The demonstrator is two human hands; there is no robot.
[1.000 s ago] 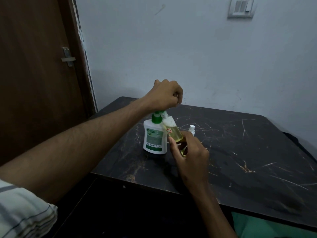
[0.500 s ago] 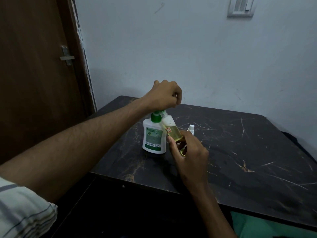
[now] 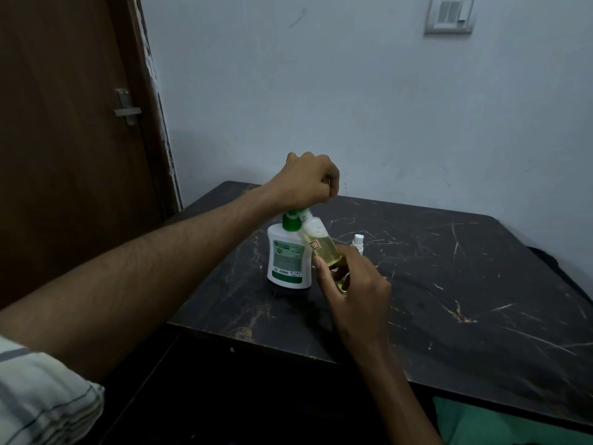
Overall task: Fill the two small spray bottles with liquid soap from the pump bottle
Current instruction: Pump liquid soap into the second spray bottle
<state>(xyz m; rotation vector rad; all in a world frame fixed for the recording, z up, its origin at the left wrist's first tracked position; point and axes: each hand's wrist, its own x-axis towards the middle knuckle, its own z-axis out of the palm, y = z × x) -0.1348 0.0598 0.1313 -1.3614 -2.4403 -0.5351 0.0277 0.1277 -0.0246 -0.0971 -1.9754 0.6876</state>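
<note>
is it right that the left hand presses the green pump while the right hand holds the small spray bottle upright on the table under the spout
Not quite. In the head view the right hand holds the small spray bottle tilted, leaning toward the spout, not upright. The left hand does press the green pump.

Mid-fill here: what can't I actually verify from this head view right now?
- Pump nozzle and the small spray bottle mouth: hidden under the left hand.
- Spray bottle base: covered by the right hand.
- Second white bottle: mostly behind the right hand; fill level unreadable.
- Pump bottle label text: too small, dim.
</note>
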